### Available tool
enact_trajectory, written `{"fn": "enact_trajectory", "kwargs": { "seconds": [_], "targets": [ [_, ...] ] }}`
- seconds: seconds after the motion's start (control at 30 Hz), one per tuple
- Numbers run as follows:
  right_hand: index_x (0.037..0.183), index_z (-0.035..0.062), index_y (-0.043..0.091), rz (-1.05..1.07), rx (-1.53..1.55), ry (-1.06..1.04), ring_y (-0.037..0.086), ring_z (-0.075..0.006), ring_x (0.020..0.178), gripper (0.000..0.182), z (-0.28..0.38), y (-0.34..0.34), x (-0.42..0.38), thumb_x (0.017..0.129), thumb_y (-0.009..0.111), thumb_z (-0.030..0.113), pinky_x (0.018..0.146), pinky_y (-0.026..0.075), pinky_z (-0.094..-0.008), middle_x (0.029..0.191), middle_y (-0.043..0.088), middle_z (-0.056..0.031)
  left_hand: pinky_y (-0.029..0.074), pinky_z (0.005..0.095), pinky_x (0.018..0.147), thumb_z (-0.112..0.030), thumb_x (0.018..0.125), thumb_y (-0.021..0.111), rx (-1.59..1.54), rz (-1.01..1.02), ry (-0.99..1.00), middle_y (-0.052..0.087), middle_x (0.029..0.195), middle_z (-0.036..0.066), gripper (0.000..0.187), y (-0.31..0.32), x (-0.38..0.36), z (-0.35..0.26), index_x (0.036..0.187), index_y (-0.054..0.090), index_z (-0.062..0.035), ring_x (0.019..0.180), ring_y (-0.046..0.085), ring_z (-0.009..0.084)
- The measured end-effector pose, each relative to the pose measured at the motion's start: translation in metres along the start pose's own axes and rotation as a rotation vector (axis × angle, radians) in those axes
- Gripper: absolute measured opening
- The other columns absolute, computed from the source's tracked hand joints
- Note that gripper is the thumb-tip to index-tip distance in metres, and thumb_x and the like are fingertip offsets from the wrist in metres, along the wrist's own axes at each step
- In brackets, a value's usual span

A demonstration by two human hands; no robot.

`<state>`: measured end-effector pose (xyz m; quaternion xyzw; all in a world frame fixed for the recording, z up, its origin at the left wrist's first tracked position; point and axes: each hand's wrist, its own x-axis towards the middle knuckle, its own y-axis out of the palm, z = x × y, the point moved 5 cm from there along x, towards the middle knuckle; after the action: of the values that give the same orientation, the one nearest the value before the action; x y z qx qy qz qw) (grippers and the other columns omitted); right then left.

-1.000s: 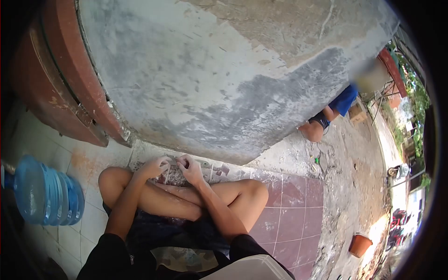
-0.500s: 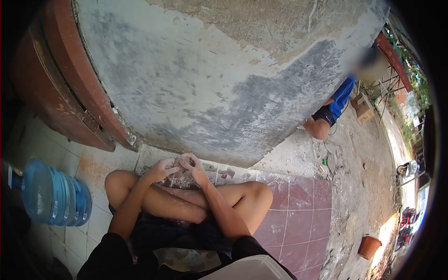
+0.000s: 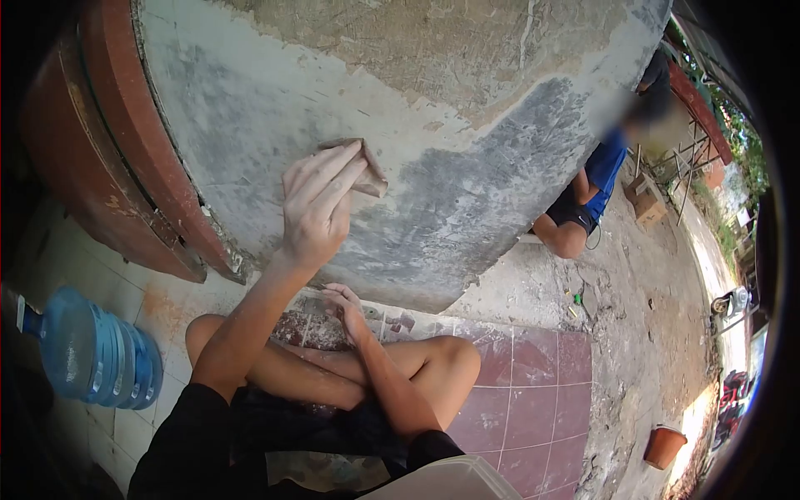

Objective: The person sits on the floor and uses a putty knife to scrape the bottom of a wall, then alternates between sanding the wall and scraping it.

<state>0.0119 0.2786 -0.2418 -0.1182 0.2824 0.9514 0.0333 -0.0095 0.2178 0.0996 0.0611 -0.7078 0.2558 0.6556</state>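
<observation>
My left hand point(image 3: 317, 208) is raised against the patchy grey and white plastered wall point(image 3: 492, 179), dusted pale over the fingers. Its fingers press a folded brown sheet of sandpaper point(image 3: 372, 179) onto the wall surface; part of the sheet is hidden under the fingers. Lower down, my right hand point(image 3: 348, 312) holds nothing and has its fingers apart, just above the dusty floor tiles at the foot of the wall. My crossed legs point(image 3: 417, 362) lie beneath both forearms.
A blue water jug point(image 3: 104, 350) lies on the white tiles at left, near a reddish-brown door frame point(image 3: 150, 167). Another person in a blue shirt point(image 3: 607, 167) sits beyond the wall's right edge. An orange bucket point(image 3: 664, 447) and a cardboard box point(image 3: 646, 200) are at right.
My left hand has gone from beside my right hand, low by the wall base, up onto the wall with the sandpaper. My right hand has stayed low, its fingers now more spread.
</observation>
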Motion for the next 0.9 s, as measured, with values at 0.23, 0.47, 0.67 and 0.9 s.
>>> {"fn": "enact_trajectory", "kwargs": {
  "seconds": [0.23,0.47,0.67,0.9],
  "targets": [
    [0.124,0.0127,0.06,0.011,-0.01,0.019,0.057,-0.0097,0.103,0.031,-0.004,-0.003,0.001,0.094,0.06,0.022,0.085,0.043,-0.0272,0.117,0.064,0.0015,0.002,0.0692,0.114,-0.037,0.095,0.058,0.1,0.283,-0.206,0.03,0.158,0.026,0.066,0.051,-0.059,-0.015,0.147,0.044,0.001,0.149,0.024,0.0389],
    [0.132,0.0095,0.058,0.105,-0.004,0.038,0.058,-0.0119,0.104,0.038,-0.004,0.007,0.001,0.098,0.059,0.025,0.085,0.045,-0.0278,0.118,0.064,0.0007,-0.004,0.0718,0.112,-0.045,0.096,0.053,0.245,0.588,-0.347,0.015,0.158,0.037,0.083,0.053,-0.148,0.006,0.15,0.026,0.0119,0.149,0.01,0.05],
    [0.13,0.0103,0.059,0.1,-0.068,0.084,0.059,-0.0119,0.102,0.036,-0.008,0.008,0.002,0.099,0.059,0.028,0.086,0.045,-0.0278,0.117,0.066,0.0001,-0.007,0.0755,0.108,-0.052,0.096,0.051,0.291,0.433,-0.104,0.014,0.159,0.035,0.086,0.055,-0.075,0.006,0.151,0.027,0.01,0.15,0.007,0.0485],
    [0.127,0.0111,0.06,0.106,-0.105,0.123,0.059,-0.0129,0.101,0.032,-0.004,0.01,0.001,0.099,0.058,0.027,0.087,0.044,-0.0284,0.118,0.065,-0.0009,-0.005,0.0759,0.109,-0.058,0.095,0.048,0.348,0.37,0.069,0.018,0.16,0.03,0.088,0.055,-0.034,0.004,0.15,0.031,0.0089,0.151,0.008,0.0442]
  ]
}}
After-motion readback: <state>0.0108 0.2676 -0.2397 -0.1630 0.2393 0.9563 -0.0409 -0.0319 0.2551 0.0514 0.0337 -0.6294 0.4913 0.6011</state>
